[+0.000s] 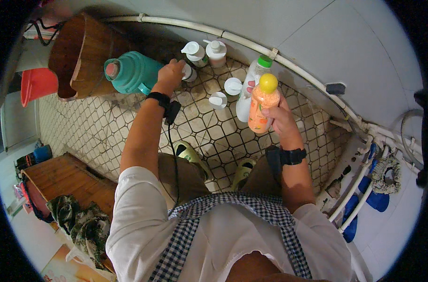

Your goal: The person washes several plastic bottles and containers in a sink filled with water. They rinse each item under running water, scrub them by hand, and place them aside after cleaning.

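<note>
My right hand point(282, 114) is wrapped around a clear bottle of orange granules point(261, 112) with a round yellow cap. Right behind it is a whitish bottle point(245, 100) with a green cap; I cannot tell if my fingers touch that one. My left hand point(170, 77) grips a small white-topped bottle point(189, 73) near the wall, its fingers partly covering it. Beside that hand stands a teal thermos flask point(134, 72) with a pinkish stopper. Two white pump bottles point(196, 54) point(216, 53) stand by the wall. Two white pump-top bottles point(233, 86) point(218, 100) are nearer, seen from above.
A wooden tub point(94, 60) and a red plastic basin point(39, 86) lie to the left. White pipes point(247, 41) run along the wall. Blue slippers point(376, 201) hang at right. Camouflage cloth point(89, 225) drapes by a wooden cabinet point(69, 176). A black cable point(171, 141) hangs from my left wrist.
</note>
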`<action>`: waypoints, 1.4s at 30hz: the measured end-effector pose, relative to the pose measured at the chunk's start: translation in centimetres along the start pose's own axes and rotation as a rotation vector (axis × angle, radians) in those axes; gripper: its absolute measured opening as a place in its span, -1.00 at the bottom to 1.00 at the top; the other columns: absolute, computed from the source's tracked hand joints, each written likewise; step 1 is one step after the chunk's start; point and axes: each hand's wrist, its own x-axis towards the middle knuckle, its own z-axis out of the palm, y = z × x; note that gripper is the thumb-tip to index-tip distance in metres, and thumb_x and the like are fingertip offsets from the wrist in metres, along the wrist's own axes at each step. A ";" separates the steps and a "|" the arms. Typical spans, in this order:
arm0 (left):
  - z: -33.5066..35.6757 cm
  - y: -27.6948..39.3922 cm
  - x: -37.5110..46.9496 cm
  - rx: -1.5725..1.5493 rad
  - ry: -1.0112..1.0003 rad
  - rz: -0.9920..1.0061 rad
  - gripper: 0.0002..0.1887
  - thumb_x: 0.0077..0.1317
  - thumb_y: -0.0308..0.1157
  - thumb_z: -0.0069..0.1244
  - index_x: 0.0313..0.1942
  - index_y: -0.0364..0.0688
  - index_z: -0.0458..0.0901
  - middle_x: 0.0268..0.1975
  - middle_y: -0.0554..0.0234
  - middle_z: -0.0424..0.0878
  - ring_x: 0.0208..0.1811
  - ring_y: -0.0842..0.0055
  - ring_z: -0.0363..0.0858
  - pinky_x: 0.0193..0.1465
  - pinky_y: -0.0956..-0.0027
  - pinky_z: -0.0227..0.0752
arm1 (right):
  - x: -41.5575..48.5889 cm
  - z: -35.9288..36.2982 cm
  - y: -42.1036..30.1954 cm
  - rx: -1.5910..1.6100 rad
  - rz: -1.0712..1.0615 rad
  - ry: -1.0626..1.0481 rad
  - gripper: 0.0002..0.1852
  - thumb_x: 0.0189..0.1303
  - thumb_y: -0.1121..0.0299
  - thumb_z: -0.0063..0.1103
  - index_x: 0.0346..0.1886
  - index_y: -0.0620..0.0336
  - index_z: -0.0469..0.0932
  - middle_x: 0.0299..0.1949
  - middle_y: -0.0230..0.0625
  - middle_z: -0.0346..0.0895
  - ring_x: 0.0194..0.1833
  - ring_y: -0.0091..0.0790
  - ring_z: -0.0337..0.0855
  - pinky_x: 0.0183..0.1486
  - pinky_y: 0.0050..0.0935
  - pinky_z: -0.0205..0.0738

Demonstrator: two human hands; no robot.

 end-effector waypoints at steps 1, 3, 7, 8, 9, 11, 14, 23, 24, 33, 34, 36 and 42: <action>0.7 -0.2 0.2 -0.017 0.073 0.047 -0.61 0.19 -0.29 0.14 0.03 -0.12 0.54 0.00 0.00 0.57 -0.02 0.02 0.59 0.00 0.08 0.52 | 0.0 -0.1 0.0 0.000 -0.008 0.001 -0.13 -0.12 0.38 0.23 0.39 0.25 0.20 0.35 -0.03 0.31 0.39 -0.08 0.32 0.40 -0.17 0.20; 1.7 0.0 0.9 -0.037 0.171 0.130 -0.62 0.20 -0.31 0.12 0.03 -0.11 0.53 -0.04 -0.05 0.57 -0.07 -0.03 0.61 -0.05 0.06 0.53 | -0.2 -0.3 0.0 -0.016 -0.011 0.009 -0.14 -0.12 0.38 0.22 0.39 0.25 0.21 0.35 -0.03 0.32 0.39 -0.08 0.32 0.40 -0.17 0.20; 2.1 2.1 2.7 -0.120 0.238 0.169 -0.65 0.19 -0.34 0.11 -0.01 -0.12 0.50 -0.10 -0.06 0.56 -0.10 -0.04 0.60 -0.12 0.02 0.53 | -0.6 -0.5 -0.3 -0.020 -0.001 0.016 -0.15 -0.11 0.38 0.21 0.39 0.27 0.21 0.35 -0.03 0.32 0.38 -0.09 0.32 0.41 -0.18 0.18; 2.0 2.9 3.1 -0.092 0.212 0.150 -0.67 0.18 -0.34 0.11 -0.03 -0.14 0.50 -0.10 -0.06 0.56 -0.12 -0.04 0.60 -0.14 0.02 0.53 | -0.7 -0.5 -0.3 -0.016 -0.005 0.015 -0.15 -0.10 0.38 0.21 0.39 0.27 0.21 0.35 -0.03 0.32 0.38 -0.09 0.32 0.41 -0.18 0.18; 2.0 3.7 3.4 -0.073 0.224 0.150 -0.68 0.18 -0.34 0.11 -0.05 -0.15 0.50 -0.11 -0.05 0.55 -0.13 -0.05 0.60 -0.15 0.01 0.53 | -0.8 -0.5 -0.4 -0.013 -0.008 0.016 -0.15 -0.10 0.38 0.22 0.39 0.28 0.21 0.35 -0.03 0.32 0.38 -0.09 0.32 0.41 -0.18 0.18; 1.9 5.1 3.4 0.012 0.218 0.141 -0.68 0.15 -0.34 0.15 -0.10 -0.14 0.50 -0.09 0.00 0.54 -0.14 0.02 0.62 -0.17 0.05 0.55 | -1.0 -0.5 -0.5 -0.006 -0.016 0.023 -0.16 -0.10 0.37 0.22 0.39 0.28 0.22 0.34 -0.03 0.33 0.38 -0.10 0.32 0.41 -0.19 0.19; 1.4 6.1 2.9 0.105 0.224 0.140 -0.65 0.13 -0.33 0.18 -0.07 -0.12 0.51 -0.06 0.03 0.54 -0.10 0.09 0.62 -0.16 0.11 0.58 | -1.2 -0.8 -0.7 -0.003 -0.023 0.027 -0.16 -0.10 0.37 0.22 0.38 0.29 0.22 0.33 -0.03 0.34 0.37 -0.10 0.33 0.39 -0.19 0.22; 0.1 10.6 -0.4 -0.028 0.087 0.489 -0.60 0.16 -0.28 0.15 0.03 -0.08 0.58 0.00 0.04 0.53 -0.03 0.10 0.62 -0.06 0.10 0.56 | -1.2 -1.1 -1.2 0.004 0.000 0.001 -0.16 -0.13 0.37 0.23 0.36 0.31 0.24 0.31 -0.03 0.37 0.34 -0.10 0.37 0.37 -0.19 0.25; 0.9 11.9 -0.8 -0.078 0.013 0.521 -0.60 0.17 -0.30 0.14 0.04 -0.08 0.57 0.00 0.03 0.53 -0.03 0.10 0.63 -0.07 0.09 0.57 | -1.2 -1.0 -1.3 -0.014 0.004 -0.005 -0.15 -0.14 0.37 0.23 0.36 0.32 0.24 0.31 -0.04 0.37 0.34 -0.10 0.37 0.37 -0.19 0.24; 4.7 14.7 3.1 -0.052 0.072 0.439 -0.64 0.14 -0.46 0.09 -0.01 -0.13 0.57 -0.08 -0.01 0.53 -0.10 0.09 0.63 -0.13 0.09 0.58 | -2.7 -1.9 -2.1 -0.060 0.017 0.011 -0.17 -0.13 0.38 0.25 0.35 0.32 0.26 0.32 -0.06 0.36 0.35 -0.13 0.37 0.38 -0.20 0.21; 4.6 14.6 3.7 -0.071 0.105 0.425 -0.66 0.14 -0.46 0.09 -0.03 -0.14 0.57 -0.09 -0.01 0.54 -0.09 0.09 0.62 -0.11 0.10 0.57 | -2.8 -2.0 -2.1 -0.058 0.019 0.006 -0.17 -0.13 0.38 0.26 0.35 0.32 0.26 0.32 -0.06 0.36 0.35 -0.14 0.37 0.38 -0.20 0.21; 4.4 14.4 4.9 -0.064 0.180 0.436 -0.69 0.14 -0.47 0.10 -0.07 -0.17 0.56 -0.14 -0.02 0.55 -0.05 0.08 0.61 -0.05 0.14 0.57 | -2.9 -2.1 -1.9 -0.044 0.034 0.016 -0.17 -0.13 0.38 0.27 0.34 0.32 0.26 0.31 -0.07 0.36 0.34 -0.14 0.38 0.38 -0.21 0.22; 3.8 14.6 7.4 0.048 0.161 0.355 -0.64 0.22 -0.48 -0.01 0.05 -0.12 0.56 -0.04 -0.04 0.57 -0.03 0.09 0.62 -0.07 0.13 0.58 | -2.9 -2.2 -1.1 -0.054 0.027 -0.002 -0.18 -0.13 0.39 0.27 0.33 0.32 0.27 0.30 -0.08 0.37 0.33 -0.15 0.38 0.37 -0.20 0.23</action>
